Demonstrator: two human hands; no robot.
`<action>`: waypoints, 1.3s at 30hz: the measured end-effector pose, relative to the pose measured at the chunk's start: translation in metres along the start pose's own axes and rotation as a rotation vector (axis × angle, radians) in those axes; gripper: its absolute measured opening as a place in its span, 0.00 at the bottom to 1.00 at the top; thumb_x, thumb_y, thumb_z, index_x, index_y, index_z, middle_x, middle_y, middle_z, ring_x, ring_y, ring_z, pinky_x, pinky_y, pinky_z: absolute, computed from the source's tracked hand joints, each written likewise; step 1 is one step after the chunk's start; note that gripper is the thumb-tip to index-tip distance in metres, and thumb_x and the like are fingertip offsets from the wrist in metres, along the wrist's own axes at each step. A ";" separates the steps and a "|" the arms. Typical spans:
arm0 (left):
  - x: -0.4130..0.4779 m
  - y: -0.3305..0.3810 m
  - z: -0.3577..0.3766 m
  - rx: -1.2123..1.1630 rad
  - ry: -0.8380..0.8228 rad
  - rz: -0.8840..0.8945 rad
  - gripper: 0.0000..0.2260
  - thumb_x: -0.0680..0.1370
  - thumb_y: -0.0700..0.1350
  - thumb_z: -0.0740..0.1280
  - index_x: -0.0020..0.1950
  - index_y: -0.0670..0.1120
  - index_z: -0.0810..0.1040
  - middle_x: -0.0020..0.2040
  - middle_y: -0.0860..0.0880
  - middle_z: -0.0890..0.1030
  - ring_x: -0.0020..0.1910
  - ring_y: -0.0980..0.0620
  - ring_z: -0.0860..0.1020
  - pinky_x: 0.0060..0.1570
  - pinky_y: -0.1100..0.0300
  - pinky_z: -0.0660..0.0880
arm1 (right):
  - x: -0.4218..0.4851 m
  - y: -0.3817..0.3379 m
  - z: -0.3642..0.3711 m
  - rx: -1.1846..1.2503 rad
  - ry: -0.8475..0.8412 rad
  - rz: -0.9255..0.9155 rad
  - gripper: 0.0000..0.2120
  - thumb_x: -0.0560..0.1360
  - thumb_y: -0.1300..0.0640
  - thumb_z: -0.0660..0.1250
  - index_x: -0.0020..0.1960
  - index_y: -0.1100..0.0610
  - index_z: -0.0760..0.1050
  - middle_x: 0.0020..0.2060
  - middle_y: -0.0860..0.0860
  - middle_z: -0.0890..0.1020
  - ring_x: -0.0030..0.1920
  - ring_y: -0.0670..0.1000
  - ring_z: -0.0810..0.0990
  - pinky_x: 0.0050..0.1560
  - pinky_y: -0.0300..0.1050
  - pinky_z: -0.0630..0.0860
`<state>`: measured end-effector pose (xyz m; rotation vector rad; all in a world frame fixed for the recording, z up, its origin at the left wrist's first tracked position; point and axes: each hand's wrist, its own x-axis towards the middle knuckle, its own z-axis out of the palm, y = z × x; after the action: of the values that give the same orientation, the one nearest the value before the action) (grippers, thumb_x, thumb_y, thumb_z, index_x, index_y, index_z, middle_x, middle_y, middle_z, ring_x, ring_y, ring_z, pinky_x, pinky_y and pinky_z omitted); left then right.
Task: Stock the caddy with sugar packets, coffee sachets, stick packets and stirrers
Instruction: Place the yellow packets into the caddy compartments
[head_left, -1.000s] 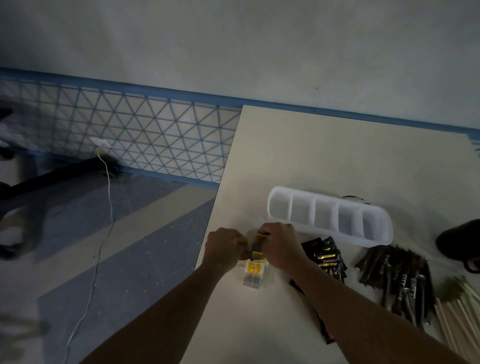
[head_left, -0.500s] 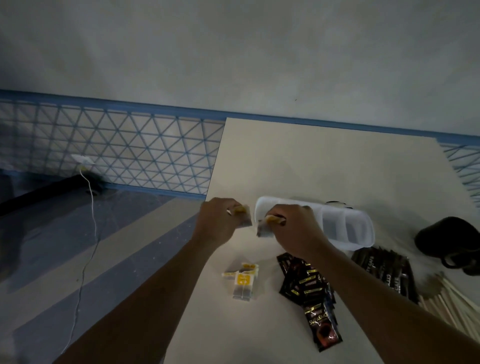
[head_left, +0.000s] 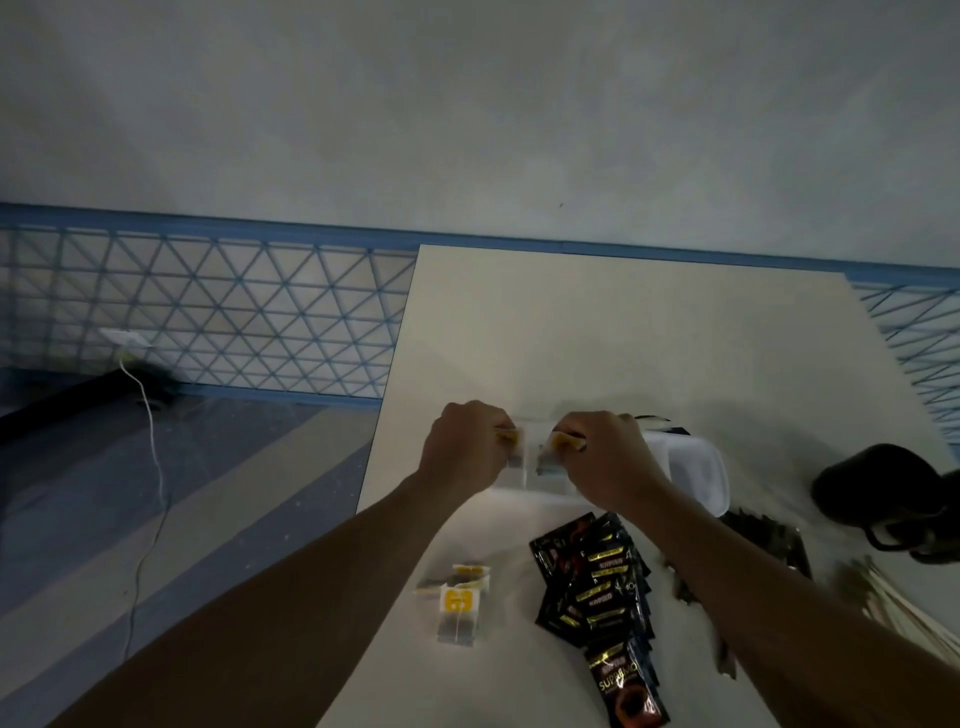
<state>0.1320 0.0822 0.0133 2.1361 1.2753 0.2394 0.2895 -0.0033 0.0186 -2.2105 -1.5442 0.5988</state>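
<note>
A yellow-topped packet (head_left: 511, 441) is pinched by the left hand (head_left: 467, 447), a second packet (head_left: 558, 448) by the right hand (head_left: 608, 460). Both are held over the caddy (head_left: 696, 467).

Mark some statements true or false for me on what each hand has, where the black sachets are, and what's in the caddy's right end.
1. The left hand and right hand each pinch a yellow-topped packet over the left end of the caddy. True.
2. The black sachets lie inside the caddy. False: they lie fanned on the table, nearer the person.
3. A small pile of yellow-marked packets lies on the table. True.
4. The caddy's rightmost compartment is full of stirrers. False: it looks empty; the stirrers lie on the table at the right.
</note>
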 end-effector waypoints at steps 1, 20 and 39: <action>0.001 0.000 0.002 0.009 -0.007 -0.008 0.06 0.74 0.44 0.70 0.49 0.50 0.85 0.43 0.46 0.84 0.43 0.44 0.82 0.42 0.55 0.79 | 0.002 0.002 0.003 -0.010 -0.016 0.001 0.10 0.73 0.64 0.66 0.47 0.55 0.85 0.37 0.51 0.85 0.37 0.55 0.81 0.40 0.49 0.80; 0.012 -0.009 0.030 0.189 -0.004 0.059 0.12 0.73 0.38 0.67 0.51 0.51 0.84 0.45 0.49 0.84 0.52 0.45 0.75 0.43 0.52 0.78 | 0.018 0.012 0.030 -0.269 -0.014 -0.065 0.12 0.74 0.59 0.66 0.55 0.49 0.81 0.46 0.49 0.85 0.44 0.53 0.81 0.43 0.45 0.77; 0.019 -0.011 0.017 0.200 0.026 0.088 0.10 0.75 0.46 0.71 0.56 0.52 0.84 0.51 0.50 0.80 0.53 0.46 0.76 0.45 0.53 0.77 | 0.014 0.024 0.028 -0.191 0.087 -0.066 0.10 0.74 0.53 0.71 0.55 0.51 0.82 0.47 0.48 0.82 0.41 0.51 0.80 0.42 0.49 0.81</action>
<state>0.1410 0.0944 -0.0101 2.3690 1.2680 0.1835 0.2973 0.0034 -0.0199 -2.2796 -1.6830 0.3431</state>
